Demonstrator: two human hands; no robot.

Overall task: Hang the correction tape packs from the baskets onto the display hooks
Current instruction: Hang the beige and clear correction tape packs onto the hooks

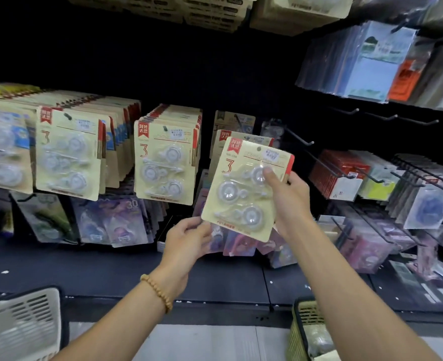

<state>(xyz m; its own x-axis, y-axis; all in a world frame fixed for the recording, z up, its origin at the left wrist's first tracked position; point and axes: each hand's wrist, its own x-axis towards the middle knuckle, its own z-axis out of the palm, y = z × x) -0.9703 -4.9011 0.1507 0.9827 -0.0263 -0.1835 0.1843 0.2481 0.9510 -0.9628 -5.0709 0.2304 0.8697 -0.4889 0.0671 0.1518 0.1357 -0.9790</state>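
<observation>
The right hand [288,199] grips the correction tape pack [246,188] by its right edge, thumb laid across the front over the upper blister and the other fingers curled behind the card. The left hand [186,241] holds the same pack at its lower left corner, fingertips pinching the card's bottom edge; a bead bracelet [156,291] sits on that wrist. The pack is raised between the two hands, tilted a little clockwise, its face toward the camera: a cream card with a red tag at the top left, a large "3" and three clear round dispensers in a column. Its hang hole is near the top centre, and whether it sits on a hook cannot be told.

Just behind its upper edge hang a few more packs [237,126] of the same kind. To the left, a full row of matching packs [167,162] hangs on its hook, and further left another full row [69,155] does the same. To the right of the held pack, a bare black display hook [299,138] juts out from the dark back panel, with more bare hooks [381,117] above it.

Below, at the left bottom corner of the view, a white basket [20,324] shows its slotted wall; near the bottom right, partly behind the right forearm, stands a green basket [302,332] with pale packs inside
</observation>
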